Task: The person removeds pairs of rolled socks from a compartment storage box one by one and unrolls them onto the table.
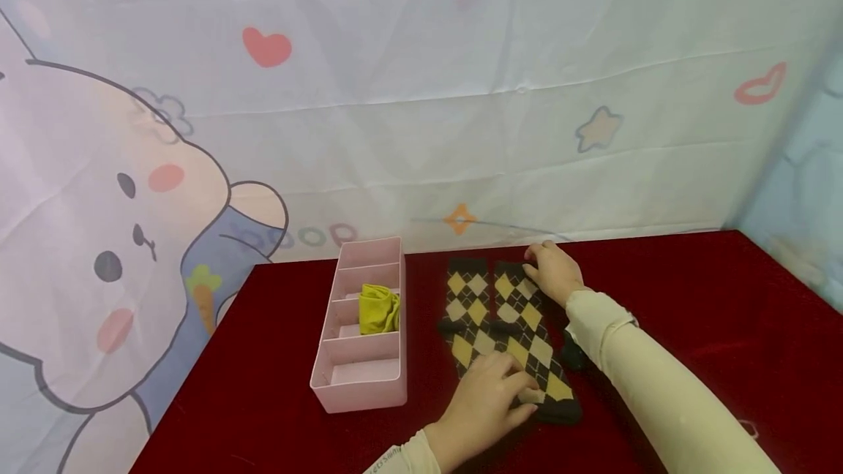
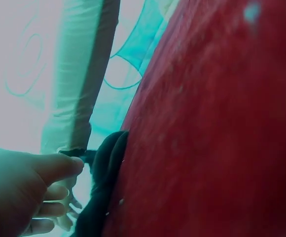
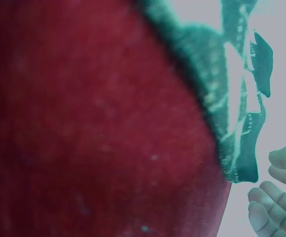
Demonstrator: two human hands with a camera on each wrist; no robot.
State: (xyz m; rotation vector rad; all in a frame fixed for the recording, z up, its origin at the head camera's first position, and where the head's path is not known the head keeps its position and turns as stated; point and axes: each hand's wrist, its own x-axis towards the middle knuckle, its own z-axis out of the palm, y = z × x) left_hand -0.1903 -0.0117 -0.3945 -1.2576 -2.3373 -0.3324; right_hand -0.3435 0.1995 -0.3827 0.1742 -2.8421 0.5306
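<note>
A pair of dark argyle socks (image 1: 470, 306) with yellow and cream diamonds lies flat on the red cloth, cuffs pointing to the back. Over their foot end is my left hand (image 1: 484, 401), fingers relaxed and slightly bent; in the left wrist view this hand (image 2: 19, 192) shows its thumb beside dark fabric (image 2: 106, 173). My right hand (image 1: 555, 273) hovers by the cuff of the right-hand sock. The right wrist view has that hand (image 3: 278, 197) with loosely bent fingers and nothing between them, apart from the sock (image 3: 246, 143).
Left of the socks stands a pink divided box (image 1: 365, 373), with a folded yellow-green cloth item (image 1: 378, 309) in one of its compartments. A dark bundle (image 1: 573, 353) sits under the right sleeve. A printed curtain (image 1: 428, 130) hangs behind the red table (image 1: 691, 298).
</note>
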